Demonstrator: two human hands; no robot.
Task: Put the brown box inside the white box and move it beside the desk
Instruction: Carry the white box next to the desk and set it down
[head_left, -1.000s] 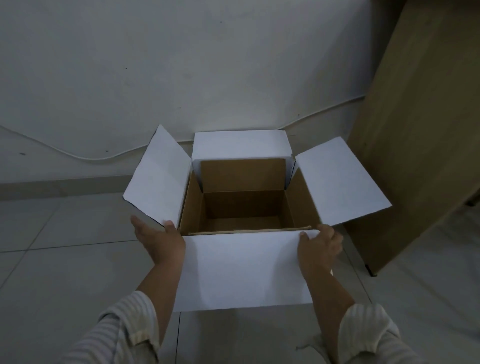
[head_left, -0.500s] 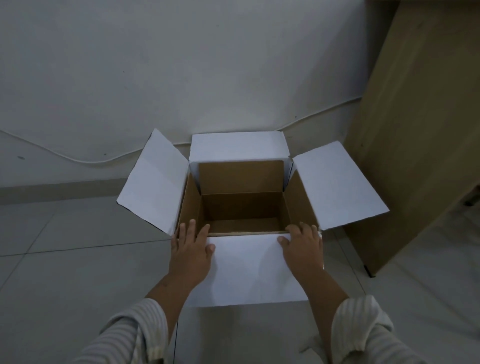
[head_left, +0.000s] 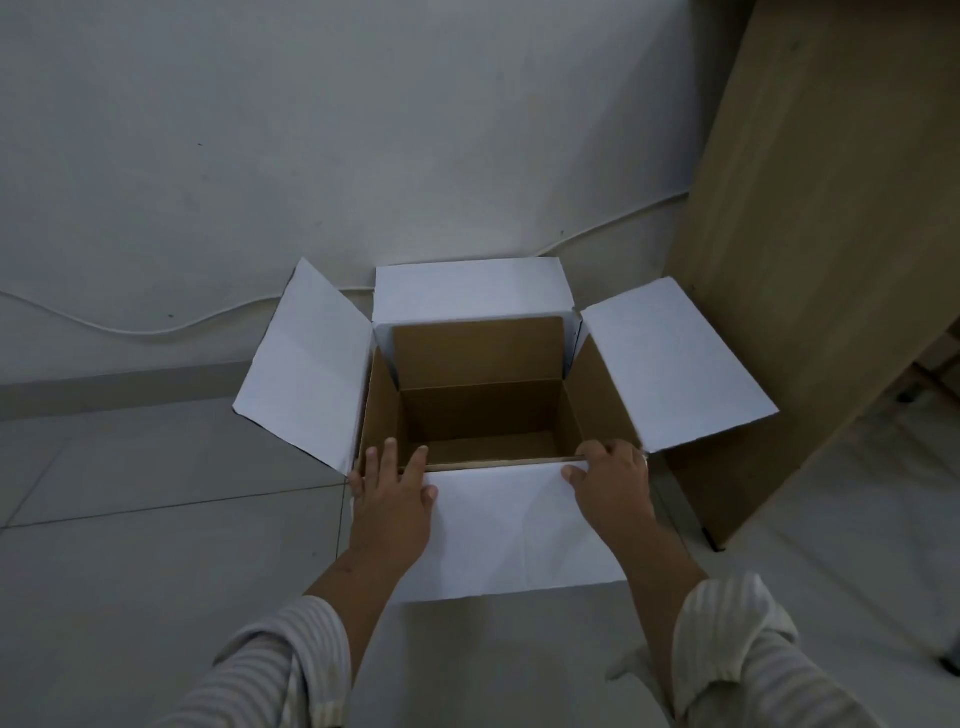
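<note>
The white box stands on the floor against the wall with all its flaps folded out. Inside it sits the brown box, open on top, its back flap standing up against the white rear flap; it looks empty. My left hand lies flat on the near white flap at the left corner, fingers spread and reaching the rim. At the right corner, my right hand has its fingers curled over the near rim and its thumb on the flap.
The wooden desk's side panel rises just right of the box, almost touching the right flap, with a dark foot on the floor. A white cable runs along the wall. Pale floor tiles spread to the left and in front.
Both hands have left the outer edges of the near flap and moved inward and up onto the box's near rim. The box has barely shifted.
</note>
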